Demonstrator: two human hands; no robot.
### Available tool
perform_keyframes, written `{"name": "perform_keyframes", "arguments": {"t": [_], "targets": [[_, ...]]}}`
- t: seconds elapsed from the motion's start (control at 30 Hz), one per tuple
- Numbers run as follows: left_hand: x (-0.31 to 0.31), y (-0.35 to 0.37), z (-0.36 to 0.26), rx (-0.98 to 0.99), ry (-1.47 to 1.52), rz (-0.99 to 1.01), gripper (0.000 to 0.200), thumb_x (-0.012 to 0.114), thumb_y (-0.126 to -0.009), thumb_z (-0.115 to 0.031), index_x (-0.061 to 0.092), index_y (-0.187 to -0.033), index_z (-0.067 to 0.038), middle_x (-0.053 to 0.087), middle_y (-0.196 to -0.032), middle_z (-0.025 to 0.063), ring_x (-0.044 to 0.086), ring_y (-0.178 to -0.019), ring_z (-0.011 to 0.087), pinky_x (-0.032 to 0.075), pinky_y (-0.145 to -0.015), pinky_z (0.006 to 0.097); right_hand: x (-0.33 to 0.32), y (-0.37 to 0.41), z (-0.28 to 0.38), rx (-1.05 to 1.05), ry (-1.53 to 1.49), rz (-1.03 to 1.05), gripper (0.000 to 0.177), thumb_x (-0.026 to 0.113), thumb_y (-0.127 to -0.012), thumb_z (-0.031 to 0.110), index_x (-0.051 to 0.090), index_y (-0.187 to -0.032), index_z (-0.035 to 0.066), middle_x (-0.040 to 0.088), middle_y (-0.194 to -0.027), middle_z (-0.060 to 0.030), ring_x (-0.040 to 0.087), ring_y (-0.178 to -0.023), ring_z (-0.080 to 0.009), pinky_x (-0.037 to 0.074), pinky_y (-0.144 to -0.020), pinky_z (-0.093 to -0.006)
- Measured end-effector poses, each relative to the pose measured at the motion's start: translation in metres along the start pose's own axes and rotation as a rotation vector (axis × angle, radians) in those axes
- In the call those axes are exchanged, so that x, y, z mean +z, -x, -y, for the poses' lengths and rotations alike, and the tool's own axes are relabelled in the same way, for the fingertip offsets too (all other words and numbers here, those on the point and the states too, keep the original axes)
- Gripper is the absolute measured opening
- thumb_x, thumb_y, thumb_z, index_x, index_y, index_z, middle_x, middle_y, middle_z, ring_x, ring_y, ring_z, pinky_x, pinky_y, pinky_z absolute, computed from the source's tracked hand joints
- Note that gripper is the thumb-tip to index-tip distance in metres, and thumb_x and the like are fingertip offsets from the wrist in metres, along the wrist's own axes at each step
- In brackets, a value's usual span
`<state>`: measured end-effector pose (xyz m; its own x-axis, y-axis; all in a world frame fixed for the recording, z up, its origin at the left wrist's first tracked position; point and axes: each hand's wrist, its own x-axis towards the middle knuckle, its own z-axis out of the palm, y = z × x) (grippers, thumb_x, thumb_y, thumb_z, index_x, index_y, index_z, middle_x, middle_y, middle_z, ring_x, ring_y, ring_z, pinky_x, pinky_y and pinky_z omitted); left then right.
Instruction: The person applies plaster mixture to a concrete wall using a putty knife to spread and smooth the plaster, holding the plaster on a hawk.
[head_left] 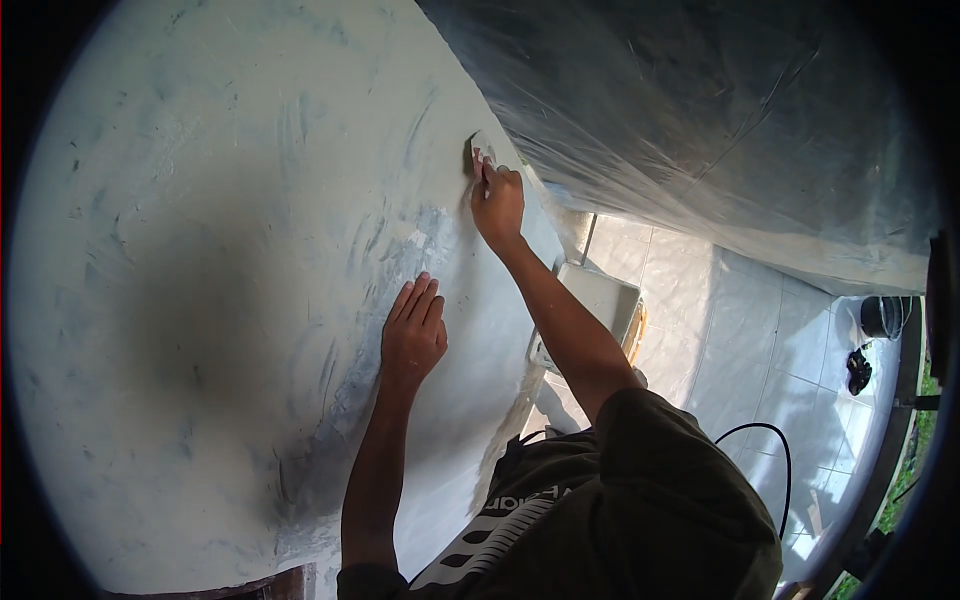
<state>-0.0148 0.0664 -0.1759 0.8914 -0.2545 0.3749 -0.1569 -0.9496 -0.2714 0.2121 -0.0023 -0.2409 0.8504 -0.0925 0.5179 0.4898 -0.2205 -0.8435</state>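
Observation:
My right hand is closed around a putty knife, its broad pale blade laid against a large whitish panel near the panel's right edge. Lower and to the left, my left hand rests on the same panel with its fingers stretched out, holding nothing. Around and between the hands the surface carries bluish-grey smears and streaks. Most of the putty knife's handle is hidden in my right fist.
A translucent plastic sheet hangs at the upper right. Beside my right forearm is a pale rectangular container. On the tiled floor are a black bucket, a crumpled black thing and a black cable.

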Motion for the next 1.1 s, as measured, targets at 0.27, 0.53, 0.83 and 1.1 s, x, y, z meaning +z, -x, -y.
{"name": "perform_keyframes", "arguments": {"t": [0.27, 0.53, 0.83, 1.1], "targets": [[0.001, -0.003, -0.001, -0.020, 0.028, -0.022, 0.022, 0.055, -0.077, 0.007, 0.066, -0.096, 0.004, 0.068, -0.117, 0.0177, 0.059, -0.123, 0.0289, 0.043, -0.110, 0.0445, -0.039, 0.117, 0.043, -0.156, -0.237, 0.117, 0.044, 0.066, -0.074, -0.005, 0.066, -0.117, -0.007, 0.057, -0.080, -0.0134, 0.055, -0.079, -0.0282, 0.049, -0.068, -0.0382], [0.001, 0.000, -0.001, -0.009, -0.001, -0.003, 0.016, 0.057, -0.082, 0.002, 0.066, -0.095, 0.004, 0.068, -0.117, 0.0178, 0.058, -0.124, 0.0285, 0.042, -0.111, 0.0416, -0.012, 0.012, 0.005, -0.100, -0.088, -0.086, 0.035, 0.062, -0.078, -0.006, 0.067, -0.112, -0.006, 0.057, -0.078, -0.0150, 0.053, -0.079, -0.0295, 0.047, -0.069, -0.0390], [-0.001, -0.002, -0.001, -0.025, 0.071, -0.121, 0.014, 0.051, -0.080, 0.010, 0.060, -0.087, 0.003, 0.068, -0.107, 0.0193, 0.063, -0.116, 0.0325, 0.048, -0.105, 0.0450, -0.044, 0.116, 0.040, -0.235, -0.368, 0.080, 0.034, 0.065, -0.077, -0.005, 0.067, -0.111, -0.007, 0.057, -0.079, -0.0115, 0.054, -0.077, -0.0270, 0.048, -0.069, -0.0365], [0.000, -0.001, -0.001, -0.016, 0.050, -0.099, 0.013, 0.053, -0.082, 0.009, 0.061, -0.089, 0.003, 0.068, -0.107, 0.0184, 0.063, -0.117, 0.0317, 0.047, -0.106, 0.0441, -0.009, 0.041, 0.018, -0.075, -0.102, 0.072, 0.038, 0.066, -0.078, -0.001, 0.067, -0.116, -0.005, 0.065, -0.090, -0.0158, 0.057, -0.092, -0.0316, 0.052, -0.079, -0.0422]]}}
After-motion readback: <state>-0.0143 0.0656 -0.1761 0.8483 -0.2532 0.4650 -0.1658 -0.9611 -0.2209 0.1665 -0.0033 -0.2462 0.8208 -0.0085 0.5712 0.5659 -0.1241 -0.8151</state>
